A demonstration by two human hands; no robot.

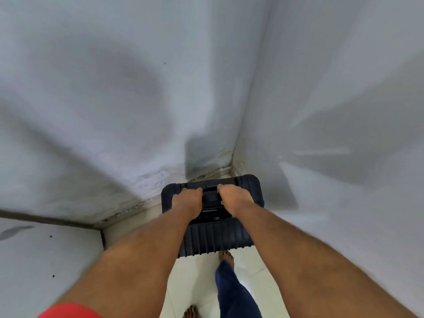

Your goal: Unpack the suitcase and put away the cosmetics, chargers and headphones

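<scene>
Status: task barely started. The suitcase [213, 216], dark with a ribbed shell, stands upright on the pale tiled floor [257, 267], tucked into the corner where two grey-white walls [114, 99] meet. It looks closed; no seam gap shows and no contents are in view.

Your left hand [187, 199] and right hand [231, 196] are both on the top of the case, fingers curled down over the handle area at its upper edge, left hand near the left end, right hand just right of centre. The picture is soft here, so you cannot confirm from it whether the fingers wrap a handle bar fully or only hook the rim.

Your bare feet [226, 255] and a dark trouser leg [234, 292] are just in front of the case.

Done: nothing visible beyond taking hold. Left, by judgement: move the case out of the corner, lay it down, open it, then take out and stow cosmetics, chargers and headphones. None of these items, nor any storage place, shows.
</scene>
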